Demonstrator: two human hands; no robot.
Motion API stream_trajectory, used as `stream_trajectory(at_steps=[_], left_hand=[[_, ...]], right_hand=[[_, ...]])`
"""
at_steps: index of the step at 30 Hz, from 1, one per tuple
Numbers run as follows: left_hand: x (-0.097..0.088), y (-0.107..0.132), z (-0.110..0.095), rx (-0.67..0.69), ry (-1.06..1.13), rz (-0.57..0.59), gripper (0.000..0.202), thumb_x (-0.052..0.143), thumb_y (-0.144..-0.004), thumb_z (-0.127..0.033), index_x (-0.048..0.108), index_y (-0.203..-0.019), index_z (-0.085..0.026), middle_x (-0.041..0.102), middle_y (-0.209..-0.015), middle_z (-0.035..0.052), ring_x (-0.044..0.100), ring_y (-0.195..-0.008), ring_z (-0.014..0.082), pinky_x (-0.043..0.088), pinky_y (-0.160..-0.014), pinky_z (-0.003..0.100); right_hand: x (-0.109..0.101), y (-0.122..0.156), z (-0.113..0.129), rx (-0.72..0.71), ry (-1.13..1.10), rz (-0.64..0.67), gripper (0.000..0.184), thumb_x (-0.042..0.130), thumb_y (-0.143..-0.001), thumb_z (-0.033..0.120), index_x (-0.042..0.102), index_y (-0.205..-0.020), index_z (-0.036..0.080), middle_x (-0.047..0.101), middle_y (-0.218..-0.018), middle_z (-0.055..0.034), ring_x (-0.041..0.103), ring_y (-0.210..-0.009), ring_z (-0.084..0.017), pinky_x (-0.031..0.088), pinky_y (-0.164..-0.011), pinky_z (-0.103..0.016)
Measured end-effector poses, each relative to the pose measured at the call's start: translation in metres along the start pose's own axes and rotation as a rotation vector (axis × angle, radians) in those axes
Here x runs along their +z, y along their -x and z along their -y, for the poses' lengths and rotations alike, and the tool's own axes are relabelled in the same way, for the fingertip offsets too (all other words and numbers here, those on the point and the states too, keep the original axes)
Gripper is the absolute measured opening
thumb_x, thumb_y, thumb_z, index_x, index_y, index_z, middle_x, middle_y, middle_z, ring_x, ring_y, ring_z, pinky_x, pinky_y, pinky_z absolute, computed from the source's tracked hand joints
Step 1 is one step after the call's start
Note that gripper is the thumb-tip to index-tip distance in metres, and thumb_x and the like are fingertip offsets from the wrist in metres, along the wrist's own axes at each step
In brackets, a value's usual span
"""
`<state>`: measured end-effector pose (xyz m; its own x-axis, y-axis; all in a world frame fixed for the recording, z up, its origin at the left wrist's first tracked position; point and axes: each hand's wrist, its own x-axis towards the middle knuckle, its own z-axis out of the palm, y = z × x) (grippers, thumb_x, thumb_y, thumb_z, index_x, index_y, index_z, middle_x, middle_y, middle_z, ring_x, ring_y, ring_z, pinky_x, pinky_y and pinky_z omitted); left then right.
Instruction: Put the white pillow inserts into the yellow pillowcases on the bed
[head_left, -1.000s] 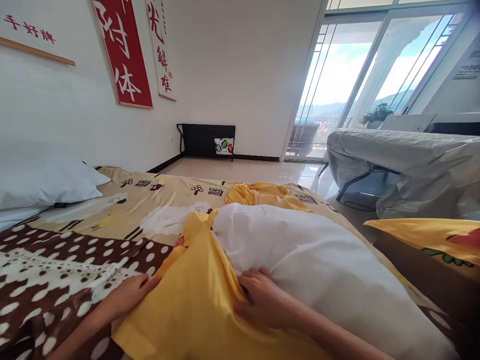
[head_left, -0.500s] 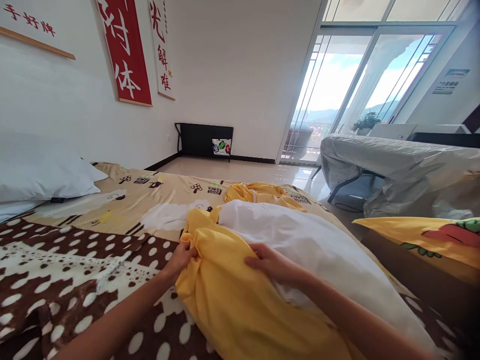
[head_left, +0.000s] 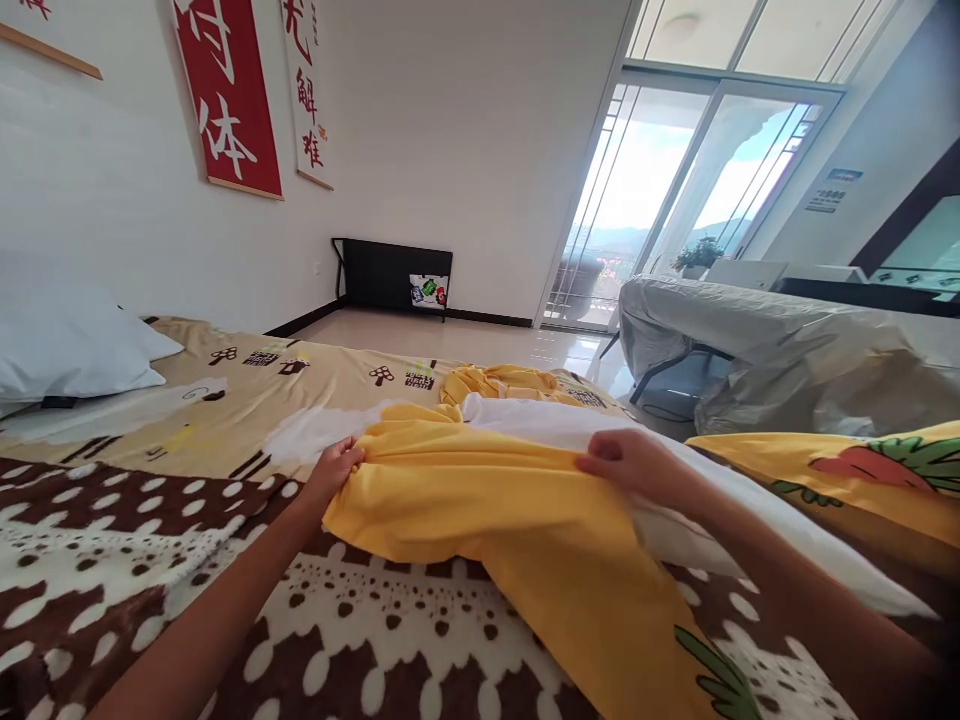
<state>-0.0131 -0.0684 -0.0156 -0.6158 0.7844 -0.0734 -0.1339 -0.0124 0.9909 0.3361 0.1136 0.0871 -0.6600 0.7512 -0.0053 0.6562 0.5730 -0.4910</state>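
Note:
A yellow pillowcase (head_left: 480, 505) lies partly drawn over a white pillow (head_left: 697, 530) on the patterned bed cover (head_left: 150, 540). My left hand (head_left: 336, 468) is closed on the pillowcase's left open edge. My right hand (head_left: 628, 462) pinches the right side of the same edge, with the pillow's white end showing beyond it. Both arms stretch forward over the bed.
A white pillow (head_left: 71, 345) lies at the bed's left end by the wall. A crumpled yellow cloth (head_left: 499, 382) sits at the far edge. Another yellow printed pillowcase (head_left: 862, 480) is on the right. A covered table (head_left: 780, 345) stands before the glass doors.
Both hands have moved forward along the pillow, pulling the yellow pillowcase further over it; less white pillow shows now. The view has tilted and shifted left.

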Motion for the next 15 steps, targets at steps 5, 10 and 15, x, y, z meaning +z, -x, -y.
stream_trajectory(at_steps=[5,10,15], left_hand=[[-0.045,0.035,0.017,-0.294,-0.086,0.265,0.04,0.074,-0.057,-0.026,0.06,-0.094,-0.02,0.069,-0.084,0.0039,0.067,-0.075,0.0241,0.051,-0.06,0.028],[-0.07,0.065,0.028,-0.436,-0.173,0.379,0.032,0.077,-0.062,-0.038,0.068,-0.083,-0.016,0.071,-0.095,0.0126,0.067,-0.085,0.0281,0.052,-0.068,0.029],[-0.053,0.079,0.028,-0.387,0.099,0.236,0.037,0.08,-0.059,-0.037,0.064,-0.085,-0.016,0.072,-0.086,0.0087,0.067,-0.076,0.025,0.053,-0.067,0.031]], right_hand=[[0.037,-0.007,0.016,-0.058,0.339,0.073,0.01,0.055,-0.074,0.026,0.054,-0.067,0.018,0.059,-0.068,-0.0012,0.046,-0.061,-0.012,0.029,-0.055,-0.024],[0.077,0.01,0.098,-0.494,0.333,-0.086,0.018,0.043,-0.085,0.017,0.058,-0.075,0.019,0.062,-0.078,-0.0045,0.052,-0.068,-0.014,0.033,-0.062,-0.026],[0.152,0.02,0.158,-0.786,0.321,0.097,0.021,0.044,-0.09,0.029,0.059,-0.08,0.017,0.065,-0.075,-0.0052,0.055,-0.062,-0.014,0.032,-0.057,-0.026]])
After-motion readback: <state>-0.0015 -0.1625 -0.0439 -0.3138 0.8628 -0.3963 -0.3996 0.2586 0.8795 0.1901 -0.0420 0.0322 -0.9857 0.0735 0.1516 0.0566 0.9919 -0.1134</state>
